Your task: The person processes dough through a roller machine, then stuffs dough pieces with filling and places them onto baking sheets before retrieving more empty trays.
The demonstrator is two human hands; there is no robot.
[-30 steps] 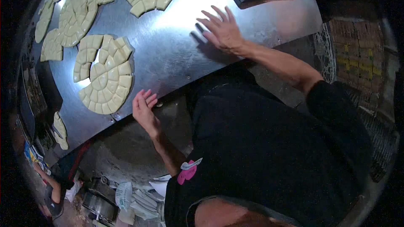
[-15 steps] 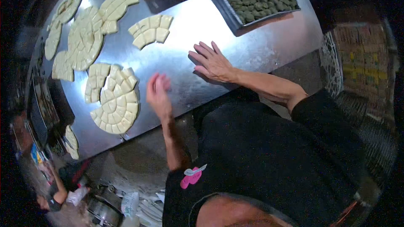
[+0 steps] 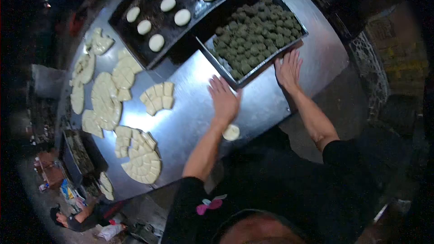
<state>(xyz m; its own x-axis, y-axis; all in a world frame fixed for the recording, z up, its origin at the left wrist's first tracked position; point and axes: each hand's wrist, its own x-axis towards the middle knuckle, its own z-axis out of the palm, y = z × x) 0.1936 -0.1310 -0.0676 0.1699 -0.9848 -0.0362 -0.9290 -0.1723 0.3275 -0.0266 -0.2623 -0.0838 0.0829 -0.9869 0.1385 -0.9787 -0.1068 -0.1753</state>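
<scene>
My left hand (image 3: 224,101) is stretched out with its fingers apart, at the near left corner of a metal tray (image 3: 266,61) heaped with dark green balls (image 3: 257,34). At that tray's near right side is my right hand (image 3: 288,70), fingers extended and nothing held in it; its fingertips are right at the rim. A small flat dough disc (image 3: 231,133) lies on the steel table (image 3: 187,122) beside my left wrist. To the left of my left hand is a fan-shaped piece of cut dough (image 3: 158,98).
Behind the tray of balls, a large black baking tray (image 3: 131,34) holds several pale dough rounds (image 3: 168,4). Scored dough sheets (image 3: 106,99) and a cut dough circle (image 3: 142,166) cover the table's left part. A person (image 3: 74,219) is at the lower left.
Both hands have moved to the tray of green balls, my right hand farther right. The view has shifted, bringing in the black tray of dough rounds. A dough disc now shows by my left wrist.
</scene>
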